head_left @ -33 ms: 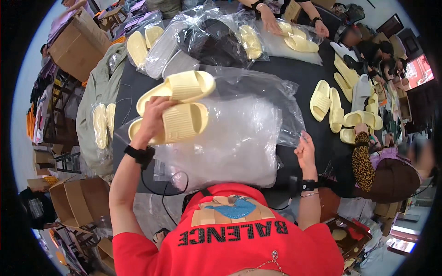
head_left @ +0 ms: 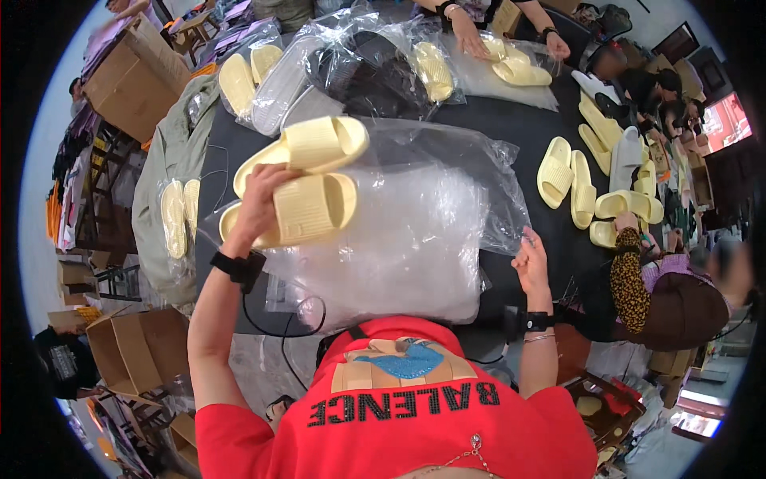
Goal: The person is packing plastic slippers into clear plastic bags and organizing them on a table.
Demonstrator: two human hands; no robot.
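Observation:
A pair of pale yellow slide slippers (head_left: 327,142) hangs over the stack of clear plastic bags (head_left: 399,255), toes pointing right. My left hand (head_left: 259,199) is closed on the pair near the heel ends, with its fingers between the two slippers. To the right, my right hand (head_left: 531,259) pinches the corner of a clear plastic bag (head_left: 471,164) that spreads loosely over the far part of the stack. Whether the slippers lie partly inside this bag is hard to make out.
Bagged slippers in yellow, grey and black (head_left: 375,72) lie along the far table edge. Loose yellow slippers (head_left: 554,172) stand at the right. Across the table, a co-worker's hands (head_left: 471,36) handle yellow slippers. At the right, another person's hand (head_left: 626,222) touches slippers. A cable (head_left: 283,343) hangs near me.
My left hand and the slippers have shifted slightly to the left and away from me. The right hand keeps its hold on the bag corner, almost still.

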